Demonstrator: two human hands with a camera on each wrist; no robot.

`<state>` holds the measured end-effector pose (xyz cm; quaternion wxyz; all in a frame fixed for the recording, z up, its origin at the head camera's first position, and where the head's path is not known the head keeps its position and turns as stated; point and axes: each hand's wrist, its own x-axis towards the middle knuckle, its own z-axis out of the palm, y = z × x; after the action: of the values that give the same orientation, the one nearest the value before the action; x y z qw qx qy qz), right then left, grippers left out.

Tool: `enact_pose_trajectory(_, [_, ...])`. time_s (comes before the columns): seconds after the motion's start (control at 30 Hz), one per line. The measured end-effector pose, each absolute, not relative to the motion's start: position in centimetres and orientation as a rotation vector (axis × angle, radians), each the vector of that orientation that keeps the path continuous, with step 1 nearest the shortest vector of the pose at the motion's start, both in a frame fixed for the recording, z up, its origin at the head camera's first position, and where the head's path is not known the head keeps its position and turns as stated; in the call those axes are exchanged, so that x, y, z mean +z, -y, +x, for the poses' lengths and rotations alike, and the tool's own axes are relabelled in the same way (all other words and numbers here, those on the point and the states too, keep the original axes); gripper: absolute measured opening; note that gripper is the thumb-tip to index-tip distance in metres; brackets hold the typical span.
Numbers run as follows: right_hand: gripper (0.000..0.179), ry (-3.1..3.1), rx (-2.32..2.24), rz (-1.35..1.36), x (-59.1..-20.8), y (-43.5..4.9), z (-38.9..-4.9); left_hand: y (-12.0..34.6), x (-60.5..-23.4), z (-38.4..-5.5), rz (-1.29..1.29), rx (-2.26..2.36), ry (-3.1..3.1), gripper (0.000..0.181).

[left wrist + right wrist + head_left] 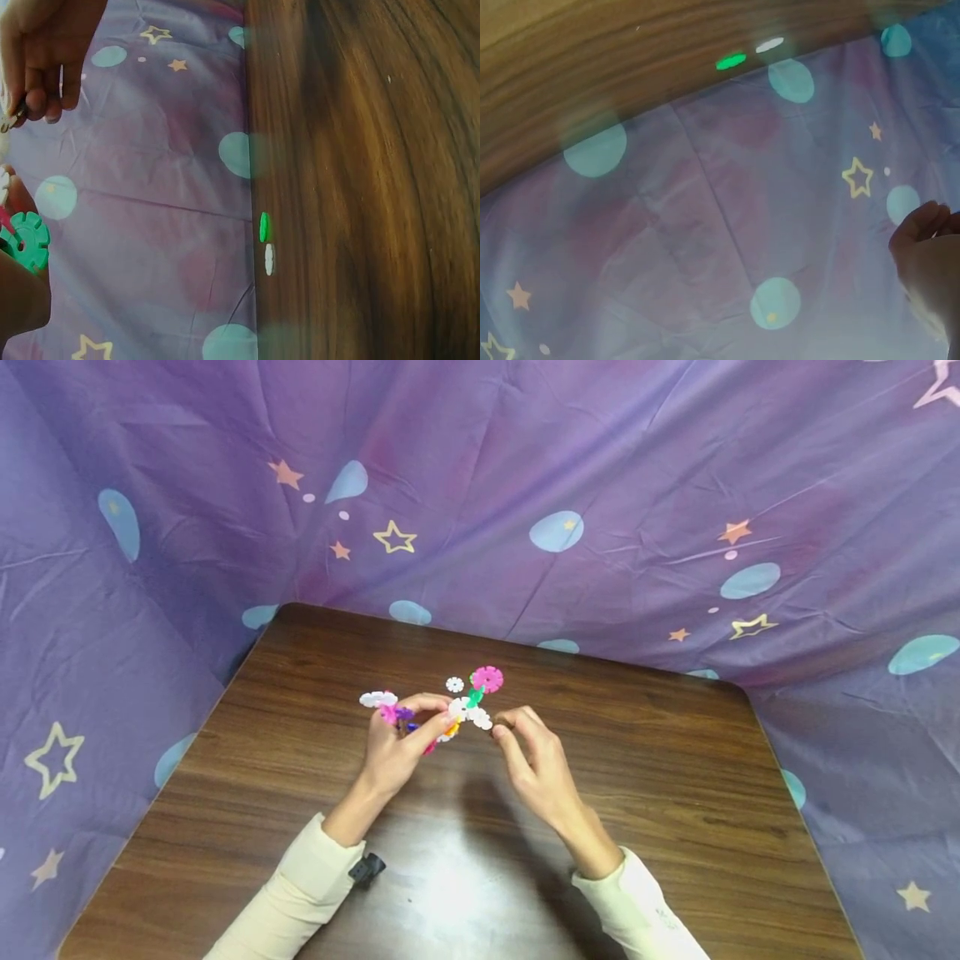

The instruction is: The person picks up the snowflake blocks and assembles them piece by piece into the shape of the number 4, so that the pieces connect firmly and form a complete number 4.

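My left hand (393,752) grips a cluster of interlocking plastic discs (461,708), notched around their rims, in white, pink, purple, green and orange. A large pink disc (487,679) tops the cluster, and white discs (377,699) jut out at its left. In the left wrist view, a green disc (30,241) shows beside the left fingers. Just right of the cluster, my right hand (540,768) pinches a small dark brownish disc (10,120) between thumb and fingers, close to a white disc (481,718). Whether these two touch cannot be made out.
Near the far edge of the wooden table (675,793) lie a loose white disc (454,684) and a loose green disc (264,226), side by side. A purple cloth (480,568) patterned with stars hangs behind and along both sides of the table.
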<state>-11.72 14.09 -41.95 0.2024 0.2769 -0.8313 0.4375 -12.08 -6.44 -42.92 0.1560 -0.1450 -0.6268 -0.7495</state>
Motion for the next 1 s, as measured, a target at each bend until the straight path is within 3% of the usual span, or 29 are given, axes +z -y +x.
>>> enact_pose_trajectory(0.4, [0.009,2.332,1.254,0.747,-41.8,-14.0,-11.7,7.3,-42.0,-12.7,-0.480,-2.065,1.968,0.013])
enact_pose_trajectory(0.73, [0.012,2.416,1.635,0.492,-42.6,-14.0,-11.3,7.9,-38.2,-14.3,-0.627,-1.998,2.335,0.014])
enact_pose_trajectory(1.0, [0.014,2.373,1.867,0.499,-43.7,-13.3,-11.2,8.0,-34.5,-16.3,-0.727,-1.716,2.738,0.025])
